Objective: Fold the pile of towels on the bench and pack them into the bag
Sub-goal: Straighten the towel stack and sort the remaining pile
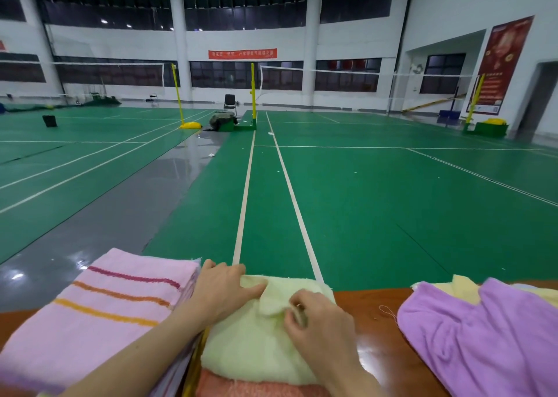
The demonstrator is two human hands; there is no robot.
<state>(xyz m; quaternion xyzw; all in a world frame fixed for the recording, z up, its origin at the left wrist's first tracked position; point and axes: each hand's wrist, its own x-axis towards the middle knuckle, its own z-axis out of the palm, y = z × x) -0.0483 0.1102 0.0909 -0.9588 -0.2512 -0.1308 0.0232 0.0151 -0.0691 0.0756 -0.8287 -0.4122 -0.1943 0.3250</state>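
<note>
A pale green towel (250,345) lies on the brown wooden bench (371,309) in front of me, on top of a salmon-pink towel (241,389). My left hand (225,291) rests on its far left corner, thumb on the cloth. A small raised flap of the same towel is pinched by my right hand (317,321). To the left lies a stack of folded pink towels with red, orange and yellow stripes (99,312). A loose pile with a purple towel (483,333) and a pale yellow one (462,288) lies at the right. No bag is in view.
The bench's far edge drops to a green badminton court floor (362,200) with white lines. Far off stand net posts (253,95), a black chair (230,102) and a small black bin (49,120).
</note>
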